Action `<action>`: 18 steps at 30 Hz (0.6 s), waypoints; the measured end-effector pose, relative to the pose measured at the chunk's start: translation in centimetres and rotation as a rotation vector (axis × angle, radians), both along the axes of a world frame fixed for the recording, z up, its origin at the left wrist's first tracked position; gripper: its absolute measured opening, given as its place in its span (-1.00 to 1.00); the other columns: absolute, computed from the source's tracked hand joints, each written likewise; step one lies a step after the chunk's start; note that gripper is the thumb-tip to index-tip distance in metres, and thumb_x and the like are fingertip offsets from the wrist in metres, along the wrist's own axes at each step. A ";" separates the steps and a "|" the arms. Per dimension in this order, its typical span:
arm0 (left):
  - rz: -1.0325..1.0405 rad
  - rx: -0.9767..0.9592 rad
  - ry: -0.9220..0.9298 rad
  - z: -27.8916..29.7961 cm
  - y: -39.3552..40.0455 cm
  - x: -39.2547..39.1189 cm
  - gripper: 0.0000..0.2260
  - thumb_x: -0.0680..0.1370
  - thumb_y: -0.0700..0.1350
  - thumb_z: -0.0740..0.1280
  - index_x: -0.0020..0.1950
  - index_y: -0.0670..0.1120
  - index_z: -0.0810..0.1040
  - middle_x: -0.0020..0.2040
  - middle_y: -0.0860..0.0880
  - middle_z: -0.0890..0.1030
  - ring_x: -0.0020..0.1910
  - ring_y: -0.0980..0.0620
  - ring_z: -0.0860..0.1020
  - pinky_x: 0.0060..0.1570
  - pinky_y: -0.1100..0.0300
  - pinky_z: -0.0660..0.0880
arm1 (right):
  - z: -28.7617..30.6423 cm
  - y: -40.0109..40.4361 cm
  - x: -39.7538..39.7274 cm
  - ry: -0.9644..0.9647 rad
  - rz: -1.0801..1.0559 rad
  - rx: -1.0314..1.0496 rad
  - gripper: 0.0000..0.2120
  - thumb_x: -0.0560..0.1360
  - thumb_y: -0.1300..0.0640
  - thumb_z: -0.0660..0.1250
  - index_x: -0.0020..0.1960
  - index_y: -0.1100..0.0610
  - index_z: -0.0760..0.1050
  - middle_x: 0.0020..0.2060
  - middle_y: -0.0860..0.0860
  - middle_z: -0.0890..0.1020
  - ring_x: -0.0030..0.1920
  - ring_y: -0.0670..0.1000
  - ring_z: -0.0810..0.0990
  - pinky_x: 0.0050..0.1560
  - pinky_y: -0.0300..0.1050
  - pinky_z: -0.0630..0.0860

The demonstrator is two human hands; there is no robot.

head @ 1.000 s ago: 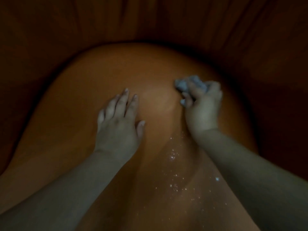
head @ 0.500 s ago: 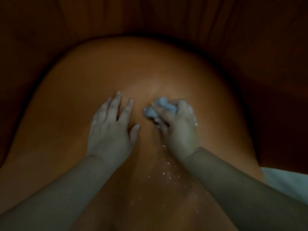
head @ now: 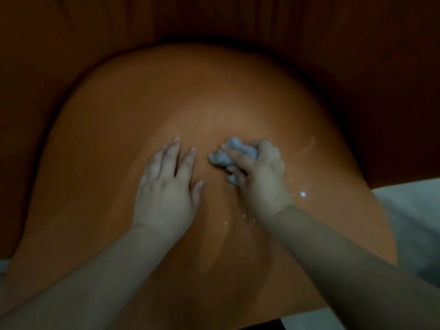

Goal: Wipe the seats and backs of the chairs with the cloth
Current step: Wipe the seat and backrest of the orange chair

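The seat (head: 147, 120) is being wiped. The cloth (head: 228, 156), wadded, is gripped in the right hand (head: 259, 177) mid-seat; the left hand (head: 166, 186) is laid flat beside it. Droplets (head: 302, 194) remain nearby; a stroke toward them is judged next.

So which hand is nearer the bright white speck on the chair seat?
Right. The right hand, gripping the cloth, lies just left of the speck; the left hand rests flat farther left.
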State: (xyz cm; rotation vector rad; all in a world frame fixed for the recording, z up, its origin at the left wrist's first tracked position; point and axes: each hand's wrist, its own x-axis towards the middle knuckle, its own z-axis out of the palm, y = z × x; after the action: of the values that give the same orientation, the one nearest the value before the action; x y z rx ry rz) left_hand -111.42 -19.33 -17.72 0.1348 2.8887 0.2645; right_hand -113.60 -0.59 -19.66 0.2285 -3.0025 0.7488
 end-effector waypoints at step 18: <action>0.015 0.050 0.005 -0.2 -1.9 3.5 -0.50 0.57 0.02 0.19 0.51 -0.01 0.21 0.53 -0.06 0.15 0.46 -0.12 0.11 0.38 -0.09 0.19 | 0.4 1.4 3.7 0.039 -0.457 -0.084 -0.65 0.46 0.17 0.40 0.23 -0.04 0.56 0.12 0.21 0.42 0.12 0.26 0.40 0.17 0.23 0.39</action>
State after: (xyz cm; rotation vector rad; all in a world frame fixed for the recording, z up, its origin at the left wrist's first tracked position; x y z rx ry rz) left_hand -107.89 -21.28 -17.87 0.1233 2.8899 0.3399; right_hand -109.92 0.84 -19.28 -0.4262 -2.8084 0.7982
